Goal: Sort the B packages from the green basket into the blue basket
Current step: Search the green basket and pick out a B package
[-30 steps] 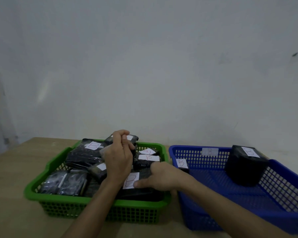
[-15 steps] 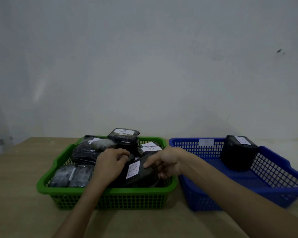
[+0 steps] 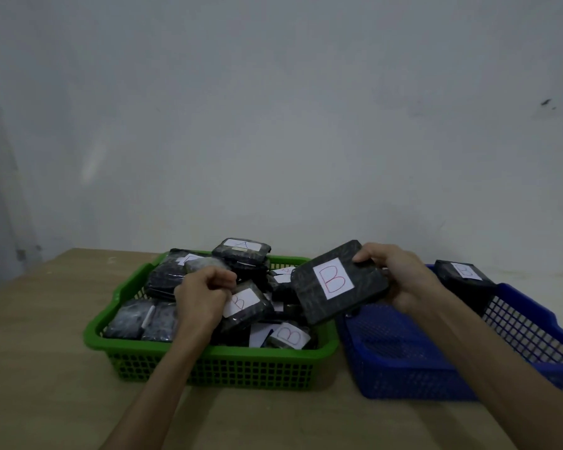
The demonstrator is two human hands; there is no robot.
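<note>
A green basket [image 3: 208,355] on the left holds several black wrapped packages with white letter labels. My right hand [image 3: 400,280] grips a flat black package marked B [image 3: 337,280], held tilted in the air over the gap between the green basket and the blue basket [image 3: 420,375]. My left hand [image 3: 202,293] is closed in a fist inside the green basket, resting against another B package [image 3: 246,305]; whether it grips that package is unclear. A further B package [image 3: 288,334] lies near the green basket's front right corner. One black B package [image 3: 462,277] leans in the blue basket's far corner.
A package labelled A [image 3: 242,251] sits on top of the pile at the back of the green basket. Both baskets stand side by side on a wooden table [image 3: 46,352], close to a plain grey wall [image 3: 273,125].
My right hand has lifted a B package out of the green basket and carried it right, toward the blue basket. My left hand stayed in the green basket.
</note>
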